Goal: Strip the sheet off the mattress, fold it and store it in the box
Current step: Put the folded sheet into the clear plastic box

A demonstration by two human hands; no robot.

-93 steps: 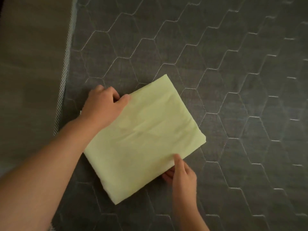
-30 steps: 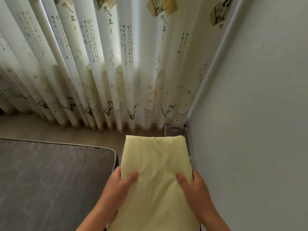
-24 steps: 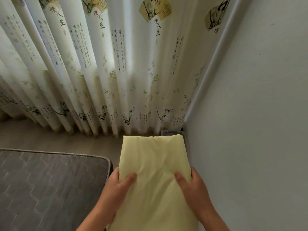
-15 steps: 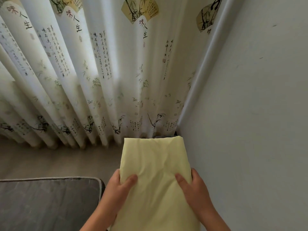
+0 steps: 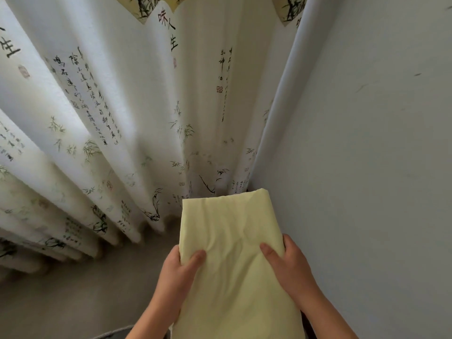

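**Folded sheet carried blind toward a box nobody can see**

The left hand [image 5: 179, 272] grips the sheet [image 5: 232, 253] at its 9 o'clock edge, thumb pressed on top and fingers tucked underneath. The right hand [image 5: 291, 267] does the same at the 3 o'clock edge. Between them the sheet is a pale yellow folded bundle, held in the air in front of the person with its far end pointing to 12 o'clock, well off any surface.

Both grips sit on the near half. The far half has nothing under it, so I judge it could droop, and the layers could slide apart and undo the fold before it is stored. The creases between the two thumbs suggest the cloth is soft and loose, not a firm pack.

The bigger worry is the box. It is nowhere in view. If it lies below, the bundle covers it, and lowering by feel could catch a rim and leave the sheet hanging half out.

Space is tight as well. The wall [image 5: 367, 167] runs close along 3 o'clock, just beside the right hand, and the printed curtain [image 5: 146, 118] hangs from 9 to 12 o'clock, its hem near the sheet's far end. A push forward could snag the hem or drag the fold open. Bare floor [image 5: 73, 302] lies at 8 o'clock, where a slipped bundle would fall.
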